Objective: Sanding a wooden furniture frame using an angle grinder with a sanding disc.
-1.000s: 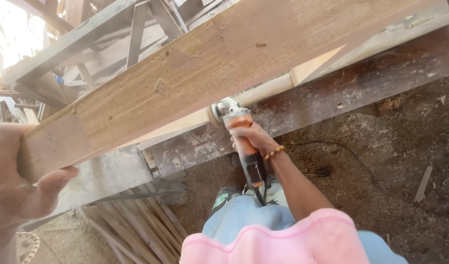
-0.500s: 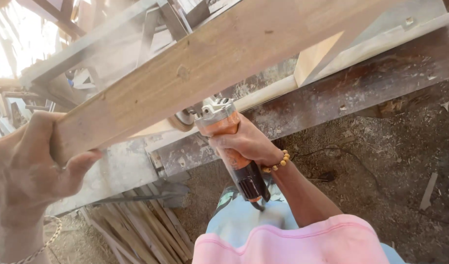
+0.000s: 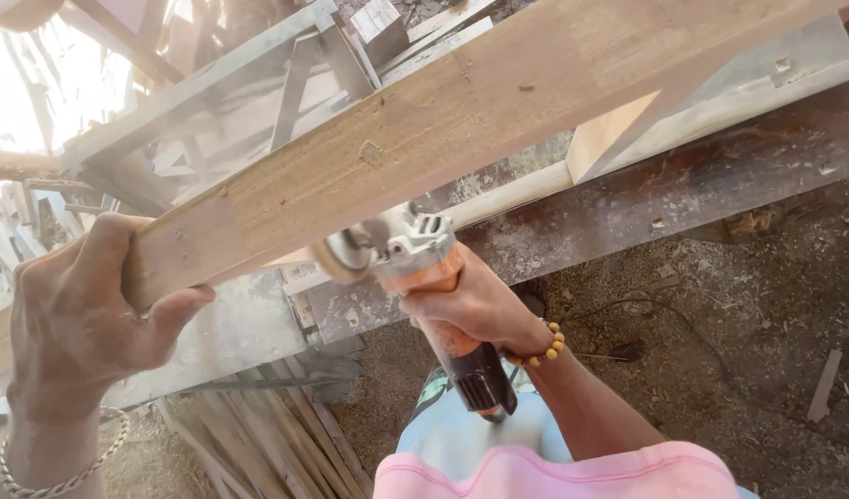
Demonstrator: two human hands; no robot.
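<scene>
A long brown wooden plank (image 3: pixel 461 120) runs diagonally from lower left to upper right, resting on a grey workbench (image 3: pixel 230 333). My left hand (image 3: pixel 91 314) grips the plank's near end, thumb underneath. My right hand (image 3: pixel 475 305) holds an orange and black angle grinder (image 3: pixel 433 296) by its body. Its sanding disc (image 3: pixel 341 259) sits at the plank's lower edge, a little right of my left hand. A beaded bracelet is on my right wrist, a chain bracelet on my left.
A pale wooden block (image 3: pixel 609 134) props the plank from below. Thin wooden strips (image 3: pixel 258 434) lie stacked under the bench. The grinder's cable (image 3: pixel 665 314) trails over sawdust-covered ground. Metal frames (image 3: pixel 286 83) stand behind the plank. Dust hangs in the air at left.
The grinder has moved leftward along the plank's lower edge toward my left hand. My left hand has stayed clamped on the plank's end; dust has risen.
</scene>
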